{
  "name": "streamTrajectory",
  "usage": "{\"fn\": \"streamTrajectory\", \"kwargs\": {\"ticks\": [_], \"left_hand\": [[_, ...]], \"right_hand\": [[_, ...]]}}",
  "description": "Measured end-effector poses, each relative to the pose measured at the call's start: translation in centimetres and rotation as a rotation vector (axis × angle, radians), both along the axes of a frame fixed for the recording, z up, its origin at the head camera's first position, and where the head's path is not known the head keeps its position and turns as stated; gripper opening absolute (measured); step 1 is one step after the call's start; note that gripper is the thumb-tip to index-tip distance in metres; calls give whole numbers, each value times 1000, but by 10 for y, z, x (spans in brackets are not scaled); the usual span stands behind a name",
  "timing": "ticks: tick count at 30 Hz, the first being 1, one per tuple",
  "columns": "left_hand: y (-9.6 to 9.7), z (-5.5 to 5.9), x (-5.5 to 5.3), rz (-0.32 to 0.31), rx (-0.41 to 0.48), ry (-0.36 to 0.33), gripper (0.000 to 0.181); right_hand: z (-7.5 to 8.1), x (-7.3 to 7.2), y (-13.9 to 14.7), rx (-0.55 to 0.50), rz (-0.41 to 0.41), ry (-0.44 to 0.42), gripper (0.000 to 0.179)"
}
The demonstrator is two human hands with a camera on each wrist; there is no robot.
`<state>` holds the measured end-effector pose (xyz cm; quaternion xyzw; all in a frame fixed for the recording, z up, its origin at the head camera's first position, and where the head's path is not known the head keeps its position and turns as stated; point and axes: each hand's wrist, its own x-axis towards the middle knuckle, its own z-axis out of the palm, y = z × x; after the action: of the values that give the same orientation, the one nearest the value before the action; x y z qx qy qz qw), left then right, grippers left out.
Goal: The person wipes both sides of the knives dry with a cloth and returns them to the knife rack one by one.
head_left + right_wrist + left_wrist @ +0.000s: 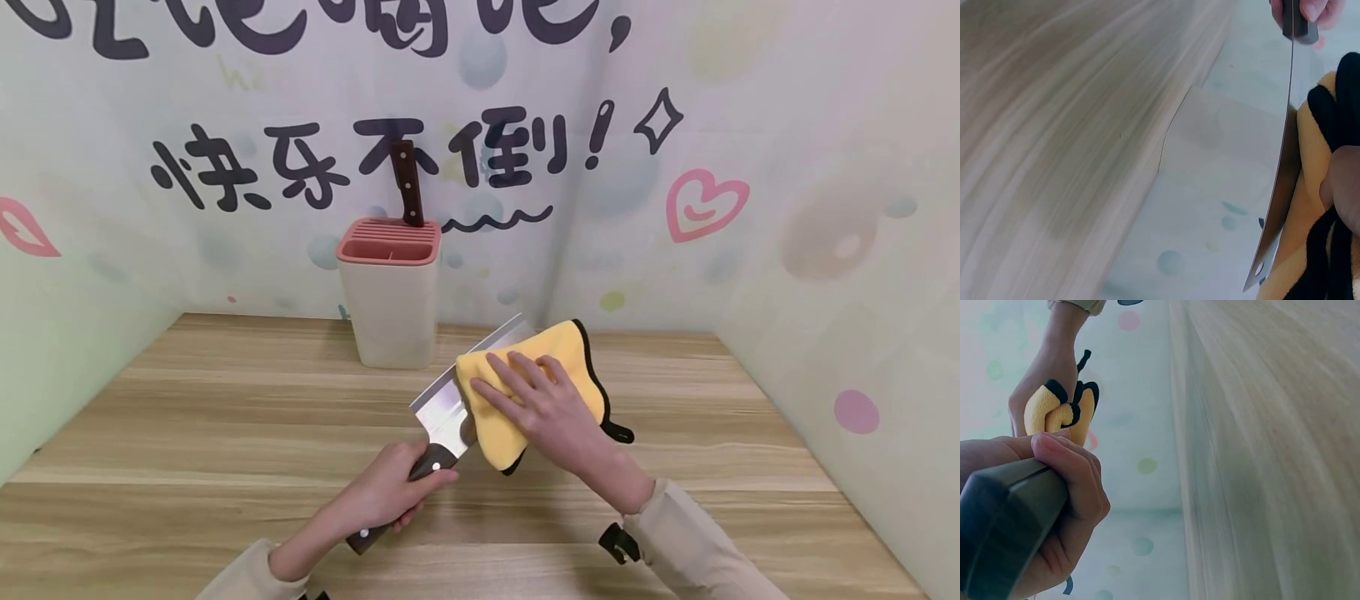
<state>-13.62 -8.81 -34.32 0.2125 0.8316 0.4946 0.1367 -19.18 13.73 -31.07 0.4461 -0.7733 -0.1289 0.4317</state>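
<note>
My left hand [384, 492] grips the dark riveted handle of a cleaver [442, 414], with the thumb along its side. The broad steel blade points away to the upper right, held above the table. A yellow cloth [573, 358] with black edging and a black loop covers much of the blade. My right hand [555, 417] holds the cloth against it, fingers spread over the top and thumb low behind the cloth. In the right wrist view, the cleaver [1286, 169] shows nearly edge-on, with the cloth [1310, 194] along one face.
A white knife block [390, 317] with a pink slotted top stands at the back of the wood-grain table [187, 433]. A dark-handled knife [407, 183] sticks up from one slot. Printed wall sheets [660, 275] close in the back and sides.
</note>
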Motion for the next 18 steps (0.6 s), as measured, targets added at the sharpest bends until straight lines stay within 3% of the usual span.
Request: {"fn": "streamTrajectory", "kwargs": {"ticks": [18], "left_hand": [[-2, -1, 2, 12, -14, 21, 31]], "right_hand": [[-2, -13, 22, -122, -140, -111, 56]]}}
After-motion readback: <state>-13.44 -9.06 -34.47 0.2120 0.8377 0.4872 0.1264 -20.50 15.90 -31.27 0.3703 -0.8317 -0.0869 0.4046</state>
